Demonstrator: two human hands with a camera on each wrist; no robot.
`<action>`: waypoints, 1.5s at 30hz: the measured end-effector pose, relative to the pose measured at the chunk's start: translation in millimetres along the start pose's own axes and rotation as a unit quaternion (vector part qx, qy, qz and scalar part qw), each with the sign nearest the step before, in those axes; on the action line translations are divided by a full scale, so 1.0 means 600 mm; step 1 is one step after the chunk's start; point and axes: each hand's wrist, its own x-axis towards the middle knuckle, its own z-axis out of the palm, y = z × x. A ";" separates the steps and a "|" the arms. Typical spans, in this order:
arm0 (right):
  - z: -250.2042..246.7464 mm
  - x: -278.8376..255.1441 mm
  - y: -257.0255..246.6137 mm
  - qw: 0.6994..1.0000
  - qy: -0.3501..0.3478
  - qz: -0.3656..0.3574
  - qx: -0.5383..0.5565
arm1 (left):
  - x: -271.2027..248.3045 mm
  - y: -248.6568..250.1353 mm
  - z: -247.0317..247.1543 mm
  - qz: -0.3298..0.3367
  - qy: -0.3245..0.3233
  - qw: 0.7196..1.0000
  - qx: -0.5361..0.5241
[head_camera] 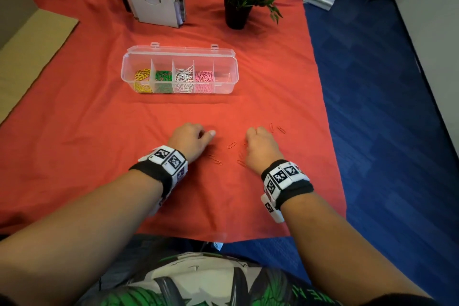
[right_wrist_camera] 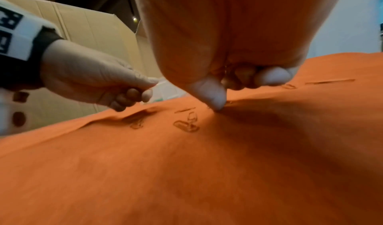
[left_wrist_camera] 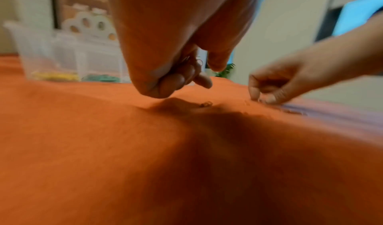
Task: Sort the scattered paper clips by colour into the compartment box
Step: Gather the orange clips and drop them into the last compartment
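near the front edge of the desk (head_camera: 285, 87), both hands work the last red paper clips (head_camera: 232, 144), which lie scattered between and just right of them and hardly show against the red cloth. left hand (head_camera: 191, 140) holds a few gathered clips in a narrow, curled grip; right hand (head_camera: 258, 144) pinches at one on the cloth, its grip narrow. compartment box (head_camera: 229, 82) stands open farther back, yellow, green, white and pink filled. next, i judge: fingertip lifts, then the far-right compartment.

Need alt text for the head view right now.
Both hands, left hand and right hand, curl over red paper clips scattered on a red cloth. Beyond, the open compartment box holds yellow, green, white and pink clips.
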 end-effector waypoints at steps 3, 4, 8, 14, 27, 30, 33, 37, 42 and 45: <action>0.003 -0.006 -0.015 0.995 0.029 -0.016 -0.090 | -0.002 -0.001 0.013 0.049 0.007 0.993 0.105; 0.007 -0.005 -0.017 0.994 0.035 -0.017 -0.100 | -0.002 -0.002 0.016 0.061 0.003 0.991 0.123; -0.003 0.005 -0.013 0.999 -0.015 0.004 0.031 | 0.002 -0.001 0.022 0.083 -0.019 0.984 0.157; -0.033 -0.007 0.004 0.741 -0.071 0.211 0.634 | 0.005 0.005 0.003 -0.077 -0.101 0.969 -0.210; 0.003 -0.025 -0.003 0.975 -0.053 0.081 0.199 | -0.015 0.019 0.007 -0.041 -0.058 0.993 -0.094; 0.020 -0.040 -0.014 0.999 -0.029 0.012 0.045 | -0.021 0.005 0.017 0.043 -0.066 0.993 0.092; 0.026 -0.050 -0.024 1.000 -0.006 -0.015 -0.019 | -0.023 -0.001 0.026 0.072 -0.073 0.986 0.131; 0.029 -0.047 -0.022 1.000 -0.021 -0.010 -0.003 | -0.022 -0.009 0.034 0.077 -0.101 0.985 0.120; -0.005 -0.016 0.001 0.926 -0.072 0.105 0.356 | -0.013 0.004 0.017 -0.040 -0.113 0.975 -0.187; -0.030 -0.012 0.004 0.769 -0.089 0.149 0.615 | -0.014 0.020 -0.001 -0.148 -0.160 0.836 -0.504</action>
